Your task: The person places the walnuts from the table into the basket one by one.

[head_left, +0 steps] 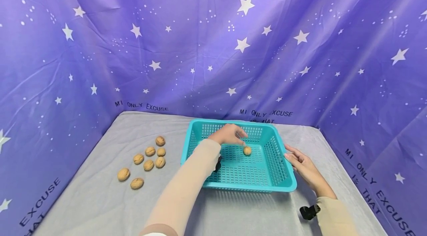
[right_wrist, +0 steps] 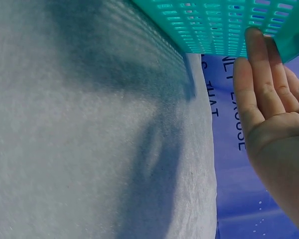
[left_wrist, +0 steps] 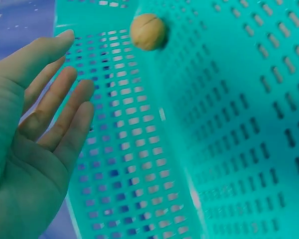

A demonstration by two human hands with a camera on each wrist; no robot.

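A turquoise plastic basket [head_left: 248, 188] with slotted walls stands on the grey cloth. Inside it is one walnut [head_left: 247, 150], seen near the foot of a wall in the left wrist view, where the walnut [left_wrist: 148, 32] is apart from the fingers. My left hand [head_left: 231, 135] is over the basket's inside, its fingers spread and holding nothing; the left wrist view shows the palm of this hand [left_wrist: 40, 134]. At the basket's right side, my right hand [head_left: 301, 163] holds the rim, thumb on top. Below the rim, the fingers [right_wrist: 259, 64] lie along the outer wall.
Several walnuts [head_left: 148, 165] lie loose on the cloth-covered table [head_left: 96, 191], left of the basket. A purple curtain [head_left: 186, 43] with white stars surrounds the table at the back and sides. Black straps with small devices [head_left: 309, 212] sit at the wrists.
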